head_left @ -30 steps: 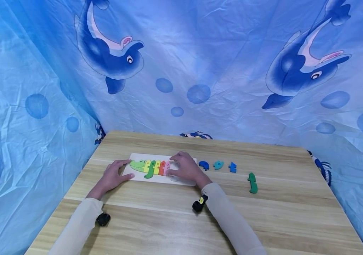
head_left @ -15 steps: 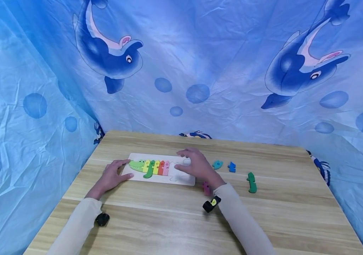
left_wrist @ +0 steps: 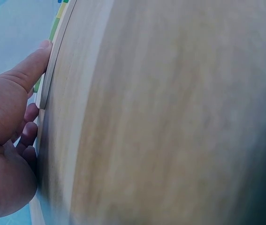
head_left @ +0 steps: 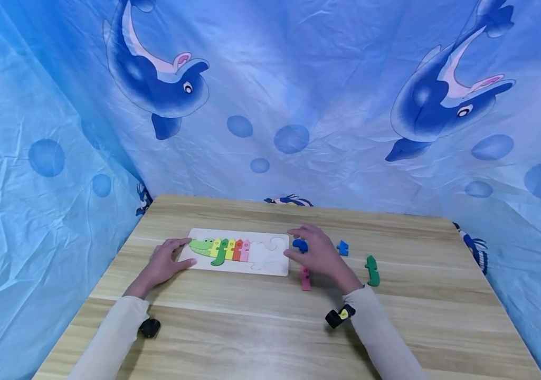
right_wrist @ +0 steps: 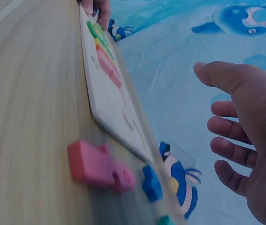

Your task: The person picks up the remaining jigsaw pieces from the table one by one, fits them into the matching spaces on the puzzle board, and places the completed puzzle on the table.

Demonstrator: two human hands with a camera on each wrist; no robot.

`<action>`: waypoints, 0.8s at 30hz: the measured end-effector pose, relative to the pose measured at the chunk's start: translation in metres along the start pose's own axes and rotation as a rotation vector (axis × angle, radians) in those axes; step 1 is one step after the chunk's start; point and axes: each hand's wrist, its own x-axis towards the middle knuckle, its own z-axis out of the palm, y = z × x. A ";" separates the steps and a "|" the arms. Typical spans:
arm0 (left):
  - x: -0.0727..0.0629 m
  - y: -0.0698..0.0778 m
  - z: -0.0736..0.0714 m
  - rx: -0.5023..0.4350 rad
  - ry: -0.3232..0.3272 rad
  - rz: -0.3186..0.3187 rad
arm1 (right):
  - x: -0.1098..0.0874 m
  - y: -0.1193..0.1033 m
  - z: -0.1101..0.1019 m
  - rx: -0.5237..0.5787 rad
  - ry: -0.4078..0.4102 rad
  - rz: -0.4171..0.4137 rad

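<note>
A white puzzle board [head_left: 270, 259] lies on the table, its left part filled with crocodile pieces: a green head [head_left: 200, 247], then yellow, green, orange-red and pink pieces [head_left: 245, 252]. My left hand [head_left: 162, 262] rests on its left end, thumb [left_wrist: 32, 65] along the near edge. Just off the right end, my right hand [head_left: 320, 253] hovers with thumb and fingers apart, holding nothing. Beneath it in the head view are a dark blue piece [head_left: 300, 244] and a loose pink piece [head_left: 305, 279]; a teal piece [right_wrist: 165, 220] peeks in at the right wrist view's bottom edge.
A blue piece [head_left: 342, 247] and a long green piece [head_left: 372, 271] lie right of my right hand. The wooden table [head_left: 232, 316] backs onto a blue curtain [head_left: 346, 174] printed with dolphins. A small black device [head_left: 339, 315] sits on each wrist.
My right hand has moved rightward off the board, past its right end, and now covers the teal piece. The loose pink piece has come out from behind the forearm. My left hand stays put.
</note>
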 end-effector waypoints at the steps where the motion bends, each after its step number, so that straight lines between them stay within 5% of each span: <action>1: 0.000 0.000 0.000 0.000 -0.001 -0.001 | -0.003 0.002 -0.001 -0.005 0.006 0.010; 24: 0.002 -0.002 0.001 0.011 -0.019 0.003 | -0.041 0.033 0.004 0.020 -0.038 0.048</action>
